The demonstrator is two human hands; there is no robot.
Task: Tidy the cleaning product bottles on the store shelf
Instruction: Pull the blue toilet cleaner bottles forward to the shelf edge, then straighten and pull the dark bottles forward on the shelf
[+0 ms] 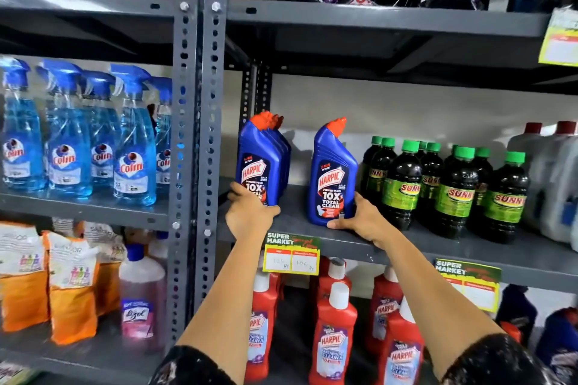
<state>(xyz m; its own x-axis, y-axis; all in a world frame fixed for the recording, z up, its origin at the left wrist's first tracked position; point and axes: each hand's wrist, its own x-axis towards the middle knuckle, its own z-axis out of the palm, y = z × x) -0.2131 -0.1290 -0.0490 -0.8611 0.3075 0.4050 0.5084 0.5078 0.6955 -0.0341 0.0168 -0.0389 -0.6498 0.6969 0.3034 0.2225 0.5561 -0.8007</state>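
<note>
1. While both our hands are on the middle shelf (pixel 406 247), we work the two blue Harpic groups at once. Our left hand (pixel 248 216) wraps the foot of the front bottle of the left Harpic row (pixel 255 162), which stands hard against the grey upright (pixel 200 134); thumb and fingers are closed around its base.
2. Our right hand (pixel 359 217) cups the lone Harpic bottle (pixel 333 178) low down, thumb flat on the shelf at its front corner, fingers closed against its right side. It stands upright, apart from the left row, with bare shelf between.
3. To do this well, we judge the lone bottle should slide along the board rather than lift, staying upright, label forward, until it sits just beside the row. Holding it low keeps the tall, angled neck from tipping.
4. Our left hand should steady the row so the bottles behind do not topple backward or skew; how many stand behind we cannot tell exactly.
5. Close on the right stand the green-capped Sunny bottles (pixel 403 184), near our right wrist; a careless elbow could knock the front ones.
6. Below hang price tags (pixel 292 255) on the shelf lip, with red Harpic bottles (pixel 333 334) underneath our forearms. Blue Colin sprays (pixel 131 147) fill the neighbouring bay and play no part.
</note>
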